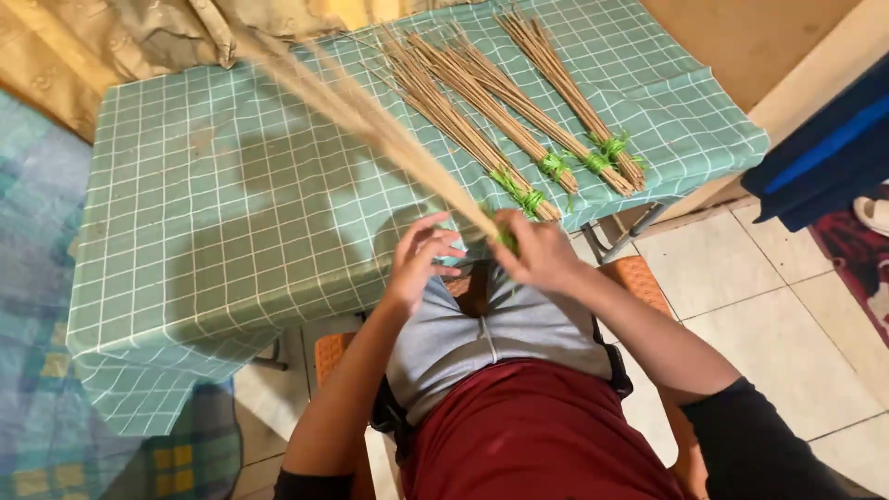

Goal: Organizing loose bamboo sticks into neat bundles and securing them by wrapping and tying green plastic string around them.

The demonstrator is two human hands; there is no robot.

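1. Gripping the lower end of a bundle of thin tan sticks (370,120), the right hand (537,250) closes around it where a bit of green tie (507,241) shows at the fist; the bundle is blurred along its length.
2. From the hands at the centre of the view, the held bundle slants up toward 11 o'clock, over the table.
3. The left hand (419,259) sits just beside the right, at its 9 o'clock. Its fingers are curled loosely toward the bundle's end; whether they pinch the tie or the sticks cannot be told.
4. Both hands hover at the near edge of the table, above the person's lap, which shows a grey top and dark red cloth.
5. At 12 to 1 o'clock of the hands, three finished stick bundles (482,102) lie side by side on the table, each bound near its lower end with green ties (556,167). The nearest one ends just beside the right hand.
6. A green checked tablecloth (231,213) covers the table and hangs down at 9 o'clock.
7. An orange woven stool (639,278) shows beneath the person at 3 o'clock of the hands.
8. Pale floor tiles (759,324) lie at 4 o'clock; a dark blue object (824,157) stands at 2 o'clock.
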